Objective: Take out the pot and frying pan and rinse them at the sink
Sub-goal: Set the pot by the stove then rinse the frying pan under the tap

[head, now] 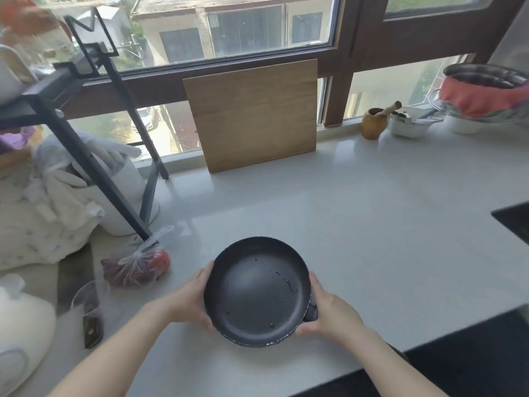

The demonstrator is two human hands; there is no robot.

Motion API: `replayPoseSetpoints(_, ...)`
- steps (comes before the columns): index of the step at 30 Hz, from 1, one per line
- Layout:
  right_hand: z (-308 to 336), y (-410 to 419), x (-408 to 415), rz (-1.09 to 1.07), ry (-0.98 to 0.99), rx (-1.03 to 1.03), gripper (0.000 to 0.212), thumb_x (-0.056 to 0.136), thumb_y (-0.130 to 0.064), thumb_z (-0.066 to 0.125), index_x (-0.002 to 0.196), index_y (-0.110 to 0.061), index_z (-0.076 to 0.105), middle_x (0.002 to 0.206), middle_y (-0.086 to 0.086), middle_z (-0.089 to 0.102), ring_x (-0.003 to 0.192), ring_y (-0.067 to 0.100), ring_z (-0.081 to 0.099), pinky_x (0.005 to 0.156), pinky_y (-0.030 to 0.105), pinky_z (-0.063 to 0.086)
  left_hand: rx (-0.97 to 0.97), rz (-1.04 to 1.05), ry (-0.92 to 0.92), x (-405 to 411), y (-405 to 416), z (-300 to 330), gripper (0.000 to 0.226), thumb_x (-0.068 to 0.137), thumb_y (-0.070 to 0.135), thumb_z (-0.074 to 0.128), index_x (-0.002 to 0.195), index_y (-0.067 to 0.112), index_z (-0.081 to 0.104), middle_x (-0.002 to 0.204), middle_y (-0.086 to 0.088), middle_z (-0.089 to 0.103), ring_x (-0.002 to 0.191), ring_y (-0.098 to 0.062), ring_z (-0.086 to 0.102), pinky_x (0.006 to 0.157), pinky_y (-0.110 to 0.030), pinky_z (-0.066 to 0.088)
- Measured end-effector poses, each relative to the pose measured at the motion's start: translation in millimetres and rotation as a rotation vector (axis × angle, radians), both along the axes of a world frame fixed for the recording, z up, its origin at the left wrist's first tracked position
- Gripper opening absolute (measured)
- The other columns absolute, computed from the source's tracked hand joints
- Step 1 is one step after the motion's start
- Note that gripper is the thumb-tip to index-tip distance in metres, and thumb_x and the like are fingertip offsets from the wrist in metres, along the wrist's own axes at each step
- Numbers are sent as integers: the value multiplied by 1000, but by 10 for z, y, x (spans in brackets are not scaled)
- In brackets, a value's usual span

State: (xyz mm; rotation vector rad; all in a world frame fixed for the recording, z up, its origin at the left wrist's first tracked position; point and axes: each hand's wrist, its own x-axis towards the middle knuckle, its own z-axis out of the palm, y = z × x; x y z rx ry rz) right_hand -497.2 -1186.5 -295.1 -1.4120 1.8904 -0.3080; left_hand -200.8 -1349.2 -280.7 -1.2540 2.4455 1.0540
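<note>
Frying pan [257,292] sits clasped between both palms, the left hand [190,299] curled round its left rim, the right hand [326,309] wrapped round the right edge by the stub of a handle. It is low over the pale counter [372,213], whether resting on it or just above I cannot tell. Water beads dot its dark inside, so it looks rinsed. No pot is visible; a dark basin edge [515,222], likely the sink, lies far right.

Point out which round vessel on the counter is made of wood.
The small wooden mortar by the window, pestle inside; the frying pan is black, the bowl white.
</note>
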Motion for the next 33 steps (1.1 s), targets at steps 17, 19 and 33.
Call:
replayPoseSetpoints(17,408,374,-1311,-232,-39,-99,122,55,-56,82,148,-50,3,82,-25,59,91,9,63,80,34,54,52,-143,243,-1589,-231,465,119,55,18,92,121,71,8,127,27,29,109,-6,50,87,-16,47)
replayPoseSetpoints(19,480,537,-1654,-295,-28,-106,124,52,-59,81,148,-50,2,83,-22,60,91,9,63,80,34,55,51,-207,259,-2052,-218,560,119,53,20,92,120,75,12,129,23,32,108,-9,52,91,-24,50)
replayPoseSetpoints(33,912,2193,-4350,-714,28,-60,143,40,-69,79,152,-45,-7,113,-7,67,103,14,63,86,35,53,117,-552,338,-5717,661,739,122,47,24,92,141,57,21,133,12,38,102,-17,62,85,-36,56)
